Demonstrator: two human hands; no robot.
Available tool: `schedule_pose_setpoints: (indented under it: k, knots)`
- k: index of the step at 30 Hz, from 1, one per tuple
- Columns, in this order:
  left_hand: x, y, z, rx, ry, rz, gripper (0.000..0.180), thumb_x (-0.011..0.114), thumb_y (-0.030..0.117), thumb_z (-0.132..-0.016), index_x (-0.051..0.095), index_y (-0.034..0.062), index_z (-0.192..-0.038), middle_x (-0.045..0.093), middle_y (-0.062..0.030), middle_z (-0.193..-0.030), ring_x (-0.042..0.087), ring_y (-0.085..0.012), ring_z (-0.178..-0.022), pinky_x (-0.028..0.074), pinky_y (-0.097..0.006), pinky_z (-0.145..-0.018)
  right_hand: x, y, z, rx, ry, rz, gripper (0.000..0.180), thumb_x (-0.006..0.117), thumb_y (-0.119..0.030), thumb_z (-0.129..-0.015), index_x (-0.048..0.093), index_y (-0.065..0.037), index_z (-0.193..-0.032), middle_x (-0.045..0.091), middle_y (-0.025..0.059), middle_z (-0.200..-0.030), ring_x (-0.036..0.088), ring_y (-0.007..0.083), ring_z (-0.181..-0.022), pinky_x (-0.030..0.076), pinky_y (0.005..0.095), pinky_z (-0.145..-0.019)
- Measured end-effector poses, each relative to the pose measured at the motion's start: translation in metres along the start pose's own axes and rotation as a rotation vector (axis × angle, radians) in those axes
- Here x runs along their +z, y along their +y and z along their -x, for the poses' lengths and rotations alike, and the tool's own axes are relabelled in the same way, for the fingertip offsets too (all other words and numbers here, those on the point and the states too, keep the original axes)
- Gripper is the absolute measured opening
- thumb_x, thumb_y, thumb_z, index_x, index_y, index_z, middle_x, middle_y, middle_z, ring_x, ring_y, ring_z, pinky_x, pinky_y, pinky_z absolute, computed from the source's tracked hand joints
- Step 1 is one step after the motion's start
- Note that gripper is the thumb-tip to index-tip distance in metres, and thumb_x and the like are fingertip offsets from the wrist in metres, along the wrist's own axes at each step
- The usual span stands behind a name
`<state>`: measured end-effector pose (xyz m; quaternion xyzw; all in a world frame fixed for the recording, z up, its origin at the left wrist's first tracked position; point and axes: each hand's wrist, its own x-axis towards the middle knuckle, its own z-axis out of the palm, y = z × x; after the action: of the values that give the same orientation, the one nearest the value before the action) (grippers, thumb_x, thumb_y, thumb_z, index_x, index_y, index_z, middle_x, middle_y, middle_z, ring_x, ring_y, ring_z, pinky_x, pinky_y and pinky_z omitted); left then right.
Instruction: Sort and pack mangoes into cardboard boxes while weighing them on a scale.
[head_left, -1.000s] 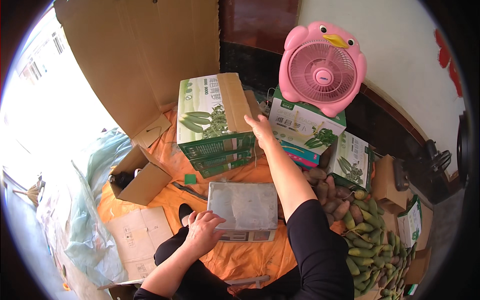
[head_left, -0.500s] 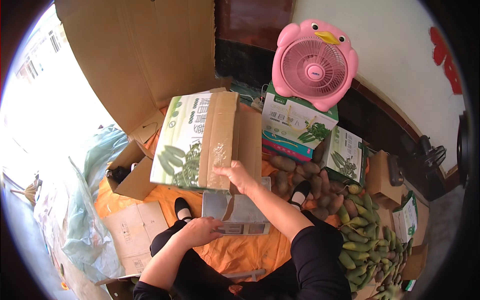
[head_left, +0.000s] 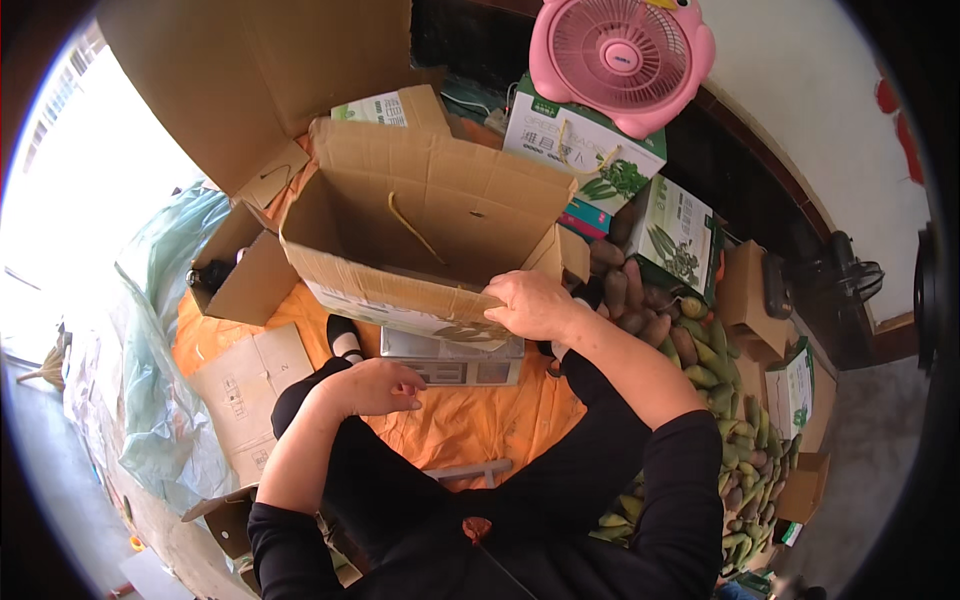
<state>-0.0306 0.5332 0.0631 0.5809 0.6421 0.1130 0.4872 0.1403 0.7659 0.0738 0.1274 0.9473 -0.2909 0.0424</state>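
Cardboard carton [head_left: 445, 205], open-topped, partly hiding the grey scale [head_left: 452, 371] on the orange sheet [head_left: 480, 425], contact unclear. Right grip [head_left: 535, 306] clasps its near rim; left grip [head_left: 378, 388], fingers loosely curled, holds nothing. I judge the step as manoeuvring the carton; the next move calls for steady support.

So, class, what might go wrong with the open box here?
Only the right hand holds the open cardboard box, by its near edge, so it might tilt or tear there; the left hand is off it. The box partly hides the scale, so a drop could knock that.
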Motion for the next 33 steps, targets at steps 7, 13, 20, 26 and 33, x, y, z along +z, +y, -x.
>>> schedule_pose_setpoints:
  k: [7, 13, 20, 26, 33]
  knots:
    - [0.000, 0.006, -0.001, -0.084, -0.018, -0.033, 0.032, 0.068, 0.022, -0.082, 0.067, 0.0086, -0.111, 0.067, -0.0098, -0.096, 0.064, -0.0228, -0.091, 0.049, -0.032, -0.084, 0.042, 0.045, 0.032, 0.047, -0.058, 0.273, 0.018, 0.065, -0.020, -0.080, 0.070, -0.011, -0.095, 0.067, 0.0087, -0.092, 0.062, 0.0298, -0.094, 0.051, 0.0425, -0.081]
    - [0.001, 0.006, -0.003, 0.092, 0.374, 0.102, 0.024, 0.069, 0.015, -0.078, 0.069, 0.0071, -0.101, 0.066, -0.0110, -0.083, 0.064, -0.0235, -0.074, 0.051, -0.033, -0.073, 0.052, 0.052, 0.051, 0.128, -0.095, 0.382, 0.014, 0.059, -0.012, -0.079, 0.069, -0.015, -0.088, 0.065, 0.0033, -0.088, 0.059, 0.0236, -0.094, 0.051, 0.0358, -0.079]
    - [-0.010, 0.018, -0.009, 0.191, 0.733, -0.099, 0.022, 0.069, 0.007, -0.073, 0.068, 0.0033, -0.095, 0.061, -0.0083, -0.079, 0.059, -0.0256, -0.079, 0.047, -0.035, -0.074, 0.029, 0.041, 0.059, 0.137, -0.059, 0.334, 0.027, 0.067, -0.022, -0.079, 0.067, -0.015, -0.106, 0.065, 0.0042, -0.096, 0.059, 0.0246, -0.100, 0.050, 0.0383, -0.082]
    - [-0.004, 0.016, -0.022, 0.188, 0.760, -0.252, 0.022, 0.072, 0.012, -0.072, 0.067, 0.0047, -0.092, 0.062, -0.0076, -0.082, 0.058, -0.0275, -0.086, 0.044, -0.039, -0.079, -0.030, 0.031, 0.100, 0.068, 0.389, 0.054, 0.025, 0.065, -0.018, -0.080, 0.067, -0.010, -0.103, 0.065, 0.0101, -0.093, 0.059, 0.0278, -0.094, 0.049, 0.0388, -0.080]
    - [-0.001, 0.020, -0.034, 0.179, 0.722, -0.329, 0.026, 0.072, 0.010, -0.070, 0.067, 0.0041, -0.095, 0.062, -0.0102, -0.087, 0.058, -0.0288, -0.088, 0.044, -0.038, -0.080, -0.025, 0.085, 0.191, 0.378, 0.708, -0.238, 0.023, 0.066, -0.009, -0.082, 0.065, -0.007, -0.105, 0.065, 0.0070, -0.079, 0.061, 0.0210, -0.072, 0.048, 0.0316, -0.066]
